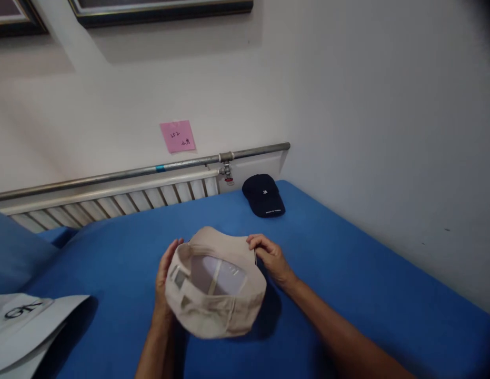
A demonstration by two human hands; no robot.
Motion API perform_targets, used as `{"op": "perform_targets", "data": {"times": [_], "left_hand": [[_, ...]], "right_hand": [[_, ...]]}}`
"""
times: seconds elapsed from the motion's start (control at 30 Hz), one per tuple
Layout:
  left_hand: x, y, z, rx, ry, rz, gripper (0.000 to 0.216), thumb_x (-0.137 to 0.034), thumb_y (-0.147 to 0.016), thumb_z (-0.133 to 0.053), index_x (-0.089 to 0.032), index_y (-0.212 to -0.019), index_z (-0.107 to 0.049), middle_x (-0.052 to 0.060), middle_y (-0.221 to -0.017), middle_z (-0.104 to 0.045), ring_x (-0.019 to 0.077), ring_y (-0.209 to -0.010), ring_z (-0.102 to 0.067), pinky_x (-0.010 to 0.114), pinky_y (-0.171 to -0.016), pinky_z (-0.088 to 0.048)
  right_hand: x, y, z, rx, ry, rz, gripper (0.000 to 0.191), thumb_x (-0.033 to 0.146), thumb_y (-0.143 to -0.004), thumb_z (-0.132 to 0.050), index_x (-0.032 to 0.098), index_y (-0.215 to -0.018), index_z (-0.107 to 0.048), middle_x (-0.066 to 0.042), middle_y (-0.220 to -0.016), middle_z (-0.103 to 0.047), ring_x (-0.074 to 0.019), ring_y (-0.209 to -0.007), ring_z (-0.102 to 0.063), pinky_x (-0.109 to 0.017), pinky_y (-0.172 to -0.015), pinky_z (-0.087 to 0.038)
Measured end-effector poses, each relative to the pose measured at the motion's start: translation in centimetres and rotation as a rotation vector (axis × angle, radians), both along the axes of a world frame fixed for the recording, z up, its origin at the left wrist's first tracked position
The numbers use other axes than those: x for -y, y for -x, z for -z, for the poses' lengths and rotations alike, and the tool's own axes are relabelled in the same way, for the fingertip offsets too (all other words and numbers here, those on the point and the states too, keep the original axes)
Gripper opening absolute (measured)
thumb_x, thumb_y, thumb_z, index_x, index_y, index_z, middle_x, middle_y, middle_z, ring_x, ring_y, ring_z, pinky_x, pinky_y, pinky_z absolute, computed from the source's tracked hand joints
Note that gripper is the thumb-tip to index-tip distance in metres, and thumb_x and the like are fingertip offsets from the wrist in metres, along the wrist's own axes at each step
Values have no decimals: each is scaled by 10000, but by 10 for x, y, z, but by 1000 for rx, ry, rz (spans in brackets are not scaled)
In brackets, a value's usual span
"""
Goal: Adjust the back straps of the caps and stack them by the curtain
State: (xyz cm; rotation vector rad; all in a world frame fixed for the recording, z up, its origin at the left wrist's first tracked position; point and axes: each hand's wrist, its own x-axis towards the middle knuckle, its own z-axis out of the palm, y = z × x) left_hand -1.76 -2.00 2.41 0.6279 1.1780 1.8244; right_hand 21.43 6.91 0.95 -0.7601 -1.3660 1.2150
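Note:
A beige baseball cap is held upside down just above the blue bed sheet, its pale lining and back strap facing me. My left hand grips the cap's left rim, fingers curled over the edge. My right hand pinches the right rim near the brim. A dark navy cap with small white lettering lies further back on the sheet, near the wall corner, apart from both hands.
A white bag or sheet with black print lies at the lower left. A radiator and metal pipe run along the back wall under a pink note. The white side wall borders the bed on the right.

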Motion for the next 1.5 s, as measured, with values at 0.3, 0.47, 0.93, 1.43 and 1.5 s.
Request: {"op": "perform_targets", "data": {"times": [0.3, 0.47, 0.93, 1.43, 1.5], "left_hand": [[18, 18, -24, -885, -175, 437, 288, -141, -700, -601, -265, -886, -783, 83, -1193, -677, 309, -1316, -430, 459, -1158, -200], [19, 21, -31, -1056, -138, 483, 348, -147, -637, -659, -296, -931, -770, 63, -1014, -723, 324, -1094, -585, 503, -1153, -152], [18, -9, -26, -1239, -50, 484, 130, -261, -803, -573, -185, -722, -640, 33, -770, -657, 202, -798, -578, 335, -760, -457], [19, -16, -26, -928, 120, 650, 276, -373, -876, -542, -165, -992, -681, 16, -811, -660, 158, -762, -582, 263, -688, -443], [20, -20, -24, -963, 115, 639, 271, -363, -877, -540, -165, -996, -680, 8, -786, -656, 149, -727, -578, 253, -662, -439]], "right_hand": [[-27, -2, 17, 101, -44, 63, 122, 201, -667, -534, 226, -692, -650, -32, -1035, -637, -211, -1062, -554, -368, -996, -344], [-45, 4, 30, 121, 4, 131, 130, 202, -679, -486, 213, -684, -616, -44, -1099, -641, -205, -1062, -568, -368, -970, -378], [69, 21, -51, 404, -986, -126, 280, 84, -847, -537, 184, -1103, -592, -98, -1147, -617, -172, -988, -616, -299, -844, -529], [60, 31, -23, 492, -689, -69, 65, 157, -871, -554, 195, -894, -601, -35, -848, -616, -143, -797, -597, -274, -728, -507], [60, 32, -23, 535, -683, -46, 54, 151, -866, -547, 188, -862, -586, -28, -806, -612, -141, -760, -586, -273, -716, -495]]}}
